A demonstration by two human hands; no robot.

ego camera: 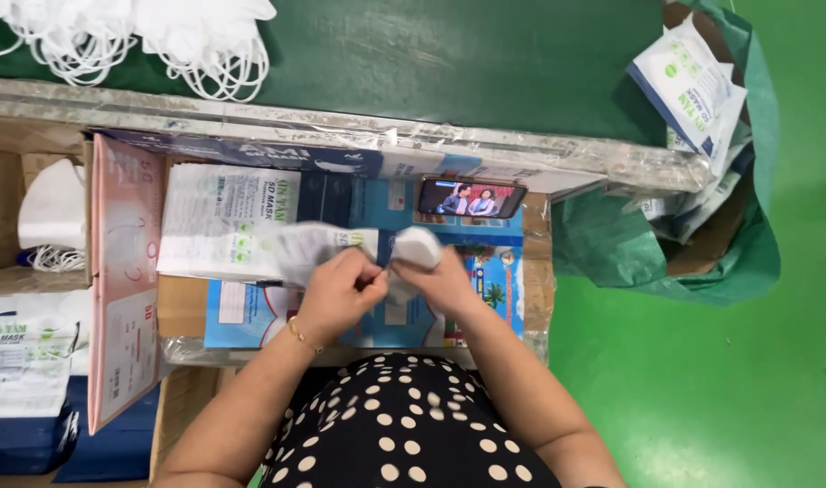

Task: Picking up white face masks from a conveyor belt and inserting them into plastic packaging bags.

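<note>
Fingers (369,278) of both hands pinch a white mask (415,246) and its pouch (309,246).

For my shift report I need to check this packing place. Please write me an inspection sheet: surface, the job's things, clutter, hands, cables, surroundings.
Surface: green table top with a taped front edge; below it a work spot lined with cardboard and printed blue sheets.
Job's things: white mask and a clear printed pouch, held together between both hands.
Clutter: stack of flat pouches, pink box, pile of white masks with ear loops, phone with a lit screen.
Hands: left hand pinches the pouch; right hand grips the mask.
Cables: nothing seen.
Surroundings: green floor; green-lined box of filled packs on the right.
</note>
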